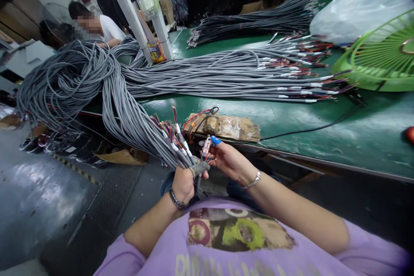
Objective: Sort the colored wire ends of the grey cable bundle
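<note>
My left hand (183, 182) is closed around the ends of a thick bundle of grey cables (129, 116) that droops off the green table (323, 129) toward my lap; stripped coloured wires (173, 131) fan out above the fist. My right hand (226, 159) is just to the right, fingers pinched on a small pink and white connector (206, 145) at the tips of one cable's wires. Its fingertip wears a blue cot (215, 140). Both wrists carry a watch or bracelet.
More grey cable bundles (226, 77) lie across the table, with a darker bundle (258, 17) behind. A green fan (381, 56) and a plastic bag (359, 8) stand at the right. A taped cardboard pad (226, 127) sits on the near edge. Another person (97, 28) sits far left.
</note>
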Demonstrator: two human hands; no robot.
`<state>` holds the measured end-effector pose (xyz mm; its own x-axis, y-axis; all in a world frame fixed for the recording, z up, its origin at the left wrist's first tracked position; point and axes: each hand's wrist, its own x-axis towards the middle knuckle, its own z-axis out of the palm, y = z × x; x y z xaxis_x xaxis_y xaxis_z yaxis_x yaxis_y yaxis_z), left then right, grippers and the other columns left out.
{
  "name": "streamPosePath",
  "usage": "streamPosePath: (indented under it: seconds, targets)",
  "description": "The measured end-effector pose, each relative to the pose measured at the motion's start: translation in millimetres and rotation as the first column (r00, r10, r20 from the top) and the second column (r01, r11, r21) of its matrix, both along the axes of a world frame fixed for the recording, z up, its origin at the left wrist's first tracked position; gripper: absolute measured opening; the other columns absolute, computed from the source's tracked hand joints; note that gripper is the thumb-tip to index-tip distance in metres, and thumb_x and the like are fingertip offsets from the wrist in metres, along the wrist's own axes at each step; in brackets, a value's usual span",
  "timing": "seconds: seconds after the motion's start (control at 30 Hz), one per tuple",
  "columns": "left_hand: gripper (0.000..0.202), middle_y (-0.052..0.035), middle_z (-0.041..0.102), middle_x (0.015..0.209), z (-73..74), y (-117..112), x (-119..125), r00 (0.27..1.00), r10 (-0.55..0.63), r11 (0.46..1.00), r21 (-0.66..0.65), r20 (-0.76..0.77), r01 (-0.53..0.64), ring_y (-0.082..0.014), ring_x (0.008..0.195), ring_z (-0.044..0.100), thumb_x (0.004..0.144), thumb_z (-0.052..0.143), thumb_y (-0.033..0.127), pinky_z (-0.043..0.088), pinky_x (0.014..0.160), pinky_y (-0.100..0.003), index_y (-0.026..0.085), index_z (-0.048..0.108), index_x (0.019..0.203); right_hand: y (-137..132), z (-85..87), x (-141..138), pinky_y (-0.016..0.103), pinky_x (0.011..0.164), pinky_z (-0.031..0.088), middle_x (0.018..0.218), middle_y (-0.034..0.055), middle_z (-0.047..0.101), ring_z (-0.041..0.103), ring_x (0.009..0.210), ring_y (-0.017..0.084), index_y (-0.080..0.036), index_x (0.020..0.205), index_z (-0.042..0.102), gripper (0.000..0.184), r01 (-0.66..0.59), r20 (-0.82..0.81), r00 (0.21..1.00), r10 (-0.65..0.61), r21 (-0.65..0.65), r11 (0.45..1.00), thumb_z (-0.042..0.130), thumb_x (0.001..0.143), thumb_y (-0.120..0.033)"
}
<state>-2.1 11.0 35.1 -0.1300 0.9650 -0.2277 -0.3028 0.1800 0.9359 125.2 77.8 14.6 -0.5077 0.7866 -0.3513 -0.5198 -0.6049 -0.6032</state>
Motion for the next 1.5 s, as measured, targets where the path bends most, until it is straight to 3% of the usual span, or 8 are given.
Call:
streamPosePath:
  seconds: [0.17,0.53,0.77,1.0,1.2,1.5]
  targets:
    - [0.022,-0.0003,0.057,0.043,-0.6,0.6,0.4,1.0,0.011,1.0,-0.002,-0.002,-0.011,-0.0094,0.045,0.051,0.062,0.073,0.023,0.04,0.051,-0.022,0.014,0.061,0.047,-1.8,3.5,-2.5,0.023,0.054,0.043,0.06,-0.0014,0.059,0.05,0.055,0.009,-0.016,0.071,0.065,0.039,0.008,0.069,0.997,-0.016,0.101,0.995,0.077,0.068,-0.052]
    - [0.027,-0.0012,0.057,0.044,-5.2,-2.4,-4.1,0.997,-0.025,1.0,-0.017,-0.076,0.024,-0.0099,0.046,0.051,0.065,0.072,0.026,0.038,0.051,-0.023,0.015,0.06,0.044,-2.8,2.7,-7.4,0.027,0.059,0.043,0.059,0.0005,0.063,0.055,0.058,0.012,-0.015,0.069,0.069,0.039,0.072,0.019,0.997,-0.074,0.095,0.993,0.082,0.061,-0.051]
    - [0.03,-0.0011,0.057,0.043,-2.5,-3.3,-3.9,0.997,-0.017,1.0,-0.014,-0.077,0.016,-0.0106,0.045,0.051,0.065,0.074,0.03,0.039,0.053,-0.024,0.015,0.06,0.044,-4.9,2.4,-4.9,0.027,0.059,0.046,0.067,0.0024,0.067,0.058,0.06,0.014,-0.016,0.077,0.068,0.036,0.039,0.018,0.999,-0.039,0.025,0.999,0.076,0.07,-0.051]
    - [0.021,-0.0006,0.059,0.047,-3.1,-17.3,-6.2,0.997,0.006,0.999,0.047,-0.076,-0.003,-0.0111,0.049,0.053,0.068,0.072,0.025,0.041,0.058,-0.025,0.016,0.064,0.052,-4.2,2.6,-0.1,0.026,0.057,0.047,0.07,0.0033,0.065,0.057,0.059,0.013,-0.017,0.08,0.065,0.044,-0.091,-0.029,0.995,0.091,0.002,0.996,0.059,0.081,-0.061]
    - [0.017,0.0002,0.06,0.048,-4.2,-16.9,-5.1,0.997,0.051,0.997,0.061,-0.063,-0.048,-0.0108,0.05,0.052,0.069,0.069,0.024,0.041,0.058,-0.024,0.016,0.065,0.054,-4.9,-0.9,-0.8,0.024,0.057,0.046,0.071,0.0012,0.065,0.055,0.059,0.01,-0.017,0.081,0.068,0.031,-0.042,-0.028,0.999,0.043,0.059,0.997,0.074,0.075,-0.046]
    - [0.031,-0.0014,0.057,0.044,-7.7,-6.0,-2.5,0.996,0.054,0.998,0.048,-0.073,-0.05,-0.012,0.049,0.053,0.071,0.069,0.03,0.042,0.057,-0.025,0.016,0.06,0.045,-6.8,-3.1,-6.0,0.025,0.061,0.046,0.068,-0.0002,0.064,0.055,0.062,0.011,-0.017,0.077,0.068,0.033,-0.008,-0.075,0.997,0.01,0.03,1.0,0.076,0.072,-0.048]
